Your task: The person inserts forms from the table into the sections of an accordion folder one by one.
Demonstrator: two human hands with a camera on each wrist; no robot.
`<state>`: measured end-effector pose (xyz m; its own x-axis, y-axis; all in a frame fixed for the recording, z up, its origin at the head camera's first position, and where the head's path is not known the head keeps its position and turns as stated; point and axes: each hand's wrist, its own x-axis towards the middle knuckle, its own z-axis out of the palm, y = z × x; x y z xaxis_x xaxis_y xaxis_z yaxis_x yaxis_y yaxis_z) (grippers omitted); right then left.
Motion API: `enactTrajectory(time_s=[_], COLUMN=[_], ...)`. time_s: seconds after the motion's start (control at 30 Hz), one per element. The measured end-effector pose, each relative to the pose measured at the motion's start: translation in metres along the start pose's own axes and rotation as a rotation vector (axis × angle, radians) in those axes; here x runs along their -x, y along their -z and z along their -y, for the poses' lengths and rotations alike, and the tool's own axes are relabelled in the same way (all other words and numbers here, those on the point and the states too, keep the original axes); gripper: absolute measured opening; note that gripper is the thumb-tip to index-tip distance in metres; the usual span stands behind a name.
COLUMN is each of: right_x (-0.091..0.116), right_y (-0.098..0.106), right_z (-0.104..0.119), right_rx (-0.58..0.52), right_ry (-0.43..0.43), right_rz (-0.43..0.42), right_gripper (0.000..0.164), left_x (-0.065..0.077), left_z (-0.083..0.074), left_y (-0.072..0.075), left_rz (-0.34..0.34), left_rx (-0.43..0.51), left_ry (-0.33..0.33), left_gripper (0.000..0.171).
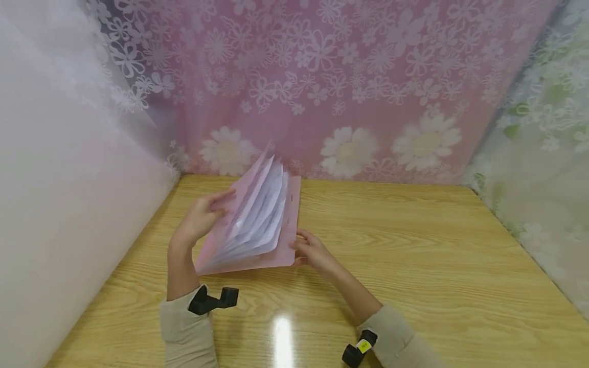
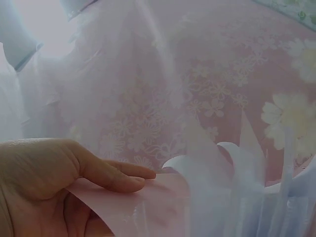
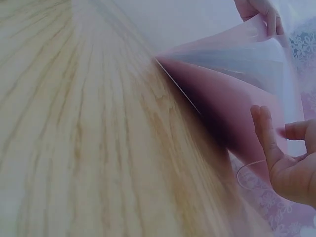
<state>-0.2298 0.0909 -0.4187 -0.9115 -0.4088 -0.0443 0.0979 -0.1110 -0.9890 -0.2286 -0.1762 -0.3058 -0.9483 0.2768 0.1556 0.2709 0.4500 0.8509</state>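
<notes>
A pink display book [image 1: 284, 250] is held fanned partly open above the wooden table, its clear plastic sleeves [image 1: 264, 214] standing apart between the covers. On its left side my left hand [image 1: 197, 221] pinches the edge of one pink cover [image 2: 153, 200], thumb on one face and fingers behind it. My right hand [image 1: 316, 254] grips the lower right edge of the other cover [image 3: 222, 94]; in the right wrist view the thumb and the fingers lie on opposite faces of it. Some sleeves seem to hold white sheets, but their content cannot be read.
The wood-grain table [image 1: 414, 255] extends in front and to the right. A pink flowered curtain [image 1: 313, 76] hangs behind it, with a white sheet [image 1: 69, 179] on the left and a green-and-white flowered one [image 1: 552, 153] on the right. A wrist camera [image 1: 213, 300] sits on the left sleeve.
</notes>
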Motion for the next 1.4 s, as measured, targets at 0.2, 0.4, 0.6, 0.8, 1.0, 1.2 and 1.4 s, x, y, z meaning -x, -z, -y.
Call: enactTrajectory(time_s=[0.2, 0.4, 0.6, 0.8, 1.0, 1.2, 1.4], right_x=[-0.003, -0.002, -0.001, -0.004, -0.002, 0.001, 0.001], right_y=[0.009, 0.015, 0.022, 0.029, 0.033, 0.027, 0.024], right_z=[-0.006, -0.011, -0.014, -0.019, -0.028, -0.036, -0.037], right_rx=[-0.066, -0.065, -0.065, -0.058, -0.025, -0.022, -0.006], right_ry=[-0.026, -0.039, -0.046, -0.042, -0.053, -0.047, -0.023], right_rz=[-0.007, -0.030, -0.046, -0.042, -0.051, -0.043, -0.028], right_gripper=[0.048, 0.045, 0.045, 0.046, 0.048, 0.049, 0.046], left_x=[-0.005, -0.010, -0.016, -0.020, -0.017, -0.012, -0.011], left_z=[0.005, 0.007, 0.006, 0.008, 0.016, 0.025, 0.032], left_y=[-0.005, -0.016, -0.029, -0.044, -0.063, -0.079, -0.094], left_rz=[0.045, 0.078, 0.065, 0.028, -0.022, -0.008, -0.037], left_rx=[0.024, -0.024, -0.094, -0.077, -0.195, -0.247, -0.395], left_ry=[-0.040, -0.133, -0.203, -0.237, -0.247, -0.306, -0.442], left_gripper=[0.049, 0.048, 0.048, 0.045, 0.040, 0.035, 0.033])
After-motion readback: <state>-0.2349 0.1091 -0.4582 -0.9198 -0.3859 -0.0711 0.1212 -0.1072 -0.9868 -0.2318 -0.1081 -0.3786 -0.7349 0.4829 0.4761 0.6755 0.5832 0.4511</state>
